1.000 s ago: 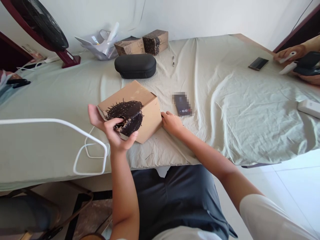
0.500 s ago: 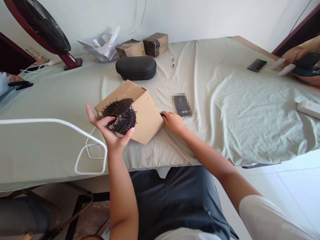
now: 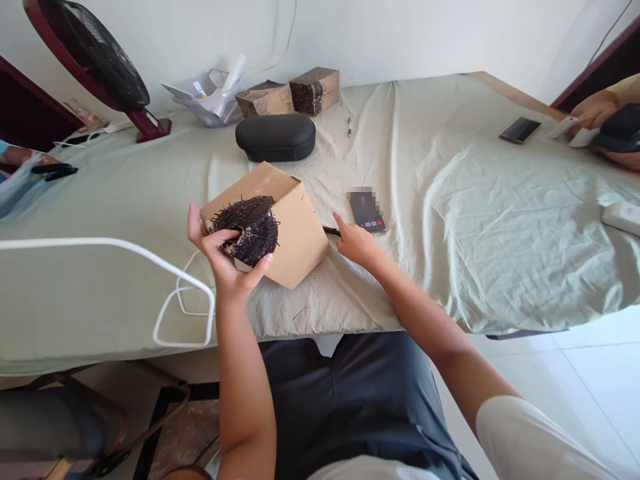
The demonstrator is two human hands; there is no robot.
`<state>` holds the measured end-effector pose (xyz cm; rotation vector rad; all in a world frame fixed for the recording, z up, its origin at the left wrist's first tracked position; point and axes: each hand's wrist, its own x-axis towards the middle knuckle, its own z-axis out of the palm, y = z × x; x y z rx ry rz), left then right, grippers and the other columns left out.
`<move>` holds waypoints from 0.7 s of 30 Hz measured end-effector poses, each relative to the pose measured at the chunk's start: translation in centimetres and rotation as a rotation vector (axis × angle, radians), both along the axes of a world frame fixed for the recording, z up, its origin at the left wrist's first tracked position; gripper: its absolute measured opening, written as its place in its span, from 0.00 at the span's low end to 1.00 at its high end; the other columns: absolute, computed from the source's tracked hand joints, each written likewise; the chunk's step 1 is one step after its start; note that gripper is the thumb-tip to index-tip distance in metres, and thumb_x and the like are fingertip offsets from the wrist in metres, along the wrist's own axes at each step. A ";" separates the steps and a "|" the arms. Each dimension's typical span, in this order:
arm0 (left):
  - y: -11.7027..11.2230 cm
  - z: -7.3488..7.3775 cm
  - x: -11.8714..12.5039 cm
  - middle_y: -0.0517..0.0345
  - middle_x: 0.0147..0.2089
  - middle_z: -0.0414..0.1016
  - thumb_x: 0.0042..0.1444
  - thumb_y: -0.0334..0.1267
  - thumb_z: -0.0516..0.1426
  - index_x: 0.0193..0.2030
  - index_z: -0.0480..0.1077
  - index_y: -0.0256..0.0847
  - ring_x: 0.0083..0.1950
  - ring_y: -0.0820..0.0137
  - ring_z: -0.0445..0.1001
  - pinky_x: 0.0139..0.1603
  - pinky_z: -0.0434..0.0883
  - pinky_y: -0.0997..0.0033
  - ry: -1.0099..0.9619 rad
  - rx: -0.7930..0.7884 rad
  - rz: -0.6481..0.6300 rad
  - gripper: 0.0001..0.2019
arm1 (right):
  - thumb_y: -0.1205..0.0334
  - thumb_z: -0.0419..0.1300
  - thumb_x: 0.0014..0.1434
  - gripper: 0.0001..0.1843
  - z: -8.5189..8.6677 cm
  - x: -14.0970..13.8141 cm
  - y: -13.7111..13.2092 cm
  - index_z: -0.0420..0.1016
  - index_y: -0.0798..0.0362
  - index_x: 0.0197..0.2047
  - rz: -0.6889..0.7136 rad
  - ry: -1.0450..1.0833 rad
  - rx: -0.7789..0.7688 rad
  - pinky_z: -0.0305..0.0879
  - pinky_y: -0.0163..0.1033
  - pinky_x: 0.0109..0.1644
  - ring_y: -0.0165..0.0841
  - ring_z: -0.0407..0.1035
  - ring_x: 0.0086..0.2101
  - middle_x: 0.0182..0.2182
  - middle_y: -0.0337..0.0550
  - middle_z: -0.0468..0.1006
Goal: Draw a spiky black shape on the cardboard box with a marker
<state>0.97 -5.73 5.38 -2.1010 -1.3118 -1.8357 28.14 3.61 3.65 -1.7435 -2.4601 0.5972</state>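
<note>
A plain brown cardboard box (image 3: 300,233) sits tilted on the cloth, one corner towards me. Its left side bears a black, bristly, charred-looking patch (image 3: 253,230). My left hand (image 3: 225,257) grips the box at this patch, thumb at the lower edge and fingers spread over the dark part. At the box's right edge, my right hand (image 3: 357,243) is closed around a slim black tool (image 3: 331,231), with the index finger stretched forward. The tool's tip is hidden at the box, so its kind cannot be made out.
A phone (image 3: 367,210) lies right of the box. Behind stand a black case (image 3: 275,137), two marked boxes (image 3: 315,90), a plastic basket (image 3: 215,100) and a fan (image 3: 100,60). A white bent tube (image 3: 125,243) crosses the left. Another person's hand (image 3: 595,110) is at far right.
My right hand has drawn back slightly to the right, and more of the black tool shows. The index finger has lifted. My left hand keeps its hold; the view has shifted a little.
</note>
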 end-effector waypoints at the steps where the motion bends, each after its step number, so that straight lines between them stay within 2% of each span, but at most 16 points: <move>1: -0.1 -0.1 -0.1 0.47 0.84 0.42 0.50 0.44 0.72 0.55 0.65 0.49 0.85 0.50 0.45 0.83 0.51 0.41 -0.007 0.003 0.003 0.29 | 0.69 0.52 0.68 0.43 0.0 0.0 0.0 0.45 0.54 0.83 0.009 -0.001 0.004 0.71 0.45 0.45 0.52 0.79 0.48 0.53 0.60 0.83; 6: -0.3 -0.3 -0.5 0.44 0.83 0.44 0.50 0.47 0.72 0.54 0.64 0.49 0.84 0.48 0.48 0.83 0.51 0.37 -0.027 0.032 0.023 0.29 | 0.71 0.52 0.65 0.46 0.0 0.0 -0.2 0.45 0.48 0.84 0.042 -0.003 0.037 0.70 0.44 0.43 0.51 0.79 0.48 0.52 0.56 0.83; 9: -0.3 -0.4 -0.6 0.43 0.83 0.43 0.50 0.49 0.72 0.54 0.63 0.48 0.84 0.47 0.48 0.82 0.53 0.36 -0.039 0.011 0.025 0.30 | 0.73 0.51 0.65 0.46 -0.2 0.0 -0.3 0.44 0.50 0.84 0.056 0.021 0.054 0.71 0.44 0.45 0.49 0.79 0.49 0.57 0.58 0.79; 13: -0.2 -0.5 -0.5 0.44 0.83 0.42 0.51 0.48 0.72 0.55 0.63 0.49 0.85 0.48 0.45 0.83 0.50 0.37 -0.022 -0.012 0.038 0.30 | 0.74 0.51 0.64 0.45 -0.9 -0.4 -0.4 0.47 0.54 0.83 0.073 0.053 0.081 0.72 0.45 0.47 0.49 0.78 0.49 0.60 0.61 0.76; 17: -0.1 -0.5 -0.2 0.44 0.83 0.43 0.51 0.48 0.72 0.54 0.63 0.49 0.84 0.48 0.46 0.82 0.52 0.38 -0.025 -0.001 0.022 0.30 | 0.70 0.53 0.66 0.41 -1.6 -0.7 -0.1 0.52 0.55 0.81 0.080 0.126 0.129 0.72 0.47 0.51 0.51 0.74 0.56 0.61 0.60 0.76; 19: -0.1 -0.4 0.0 0.44 0.82 0.43 0.50 0.49 0.72 0.54 0.63 0.48 0.84 0.48 0.48 0.82 0.52 0.38 -0.025 -0.003 0.022 0.29 | 0.65 0.55 0.68 0.38 -1.7 -0.3 0.4 0.57 0.57 0.79 0.025 0.157 0.200 0.71 0.49 0.56 0.52 0.71 0.59 0.60 0.60 0.77; 21: -0.1 -0.3 0.1 0.43 0.82 0.43 0.51 0.51 0.72 0.53 0.63 0.48 0.84 0.48 0.47 0.82 0.52 0.38 -0.026 -0.011 0.028 0.29 | 0.61 0.56 0.68 0.35 -1.7 0.5 1.2 0.62 0.59 0.76 -0.099 0.172 0.282 0.70 0.53 0.59 0.55 0.69 0.60 0.59 0.62 0.77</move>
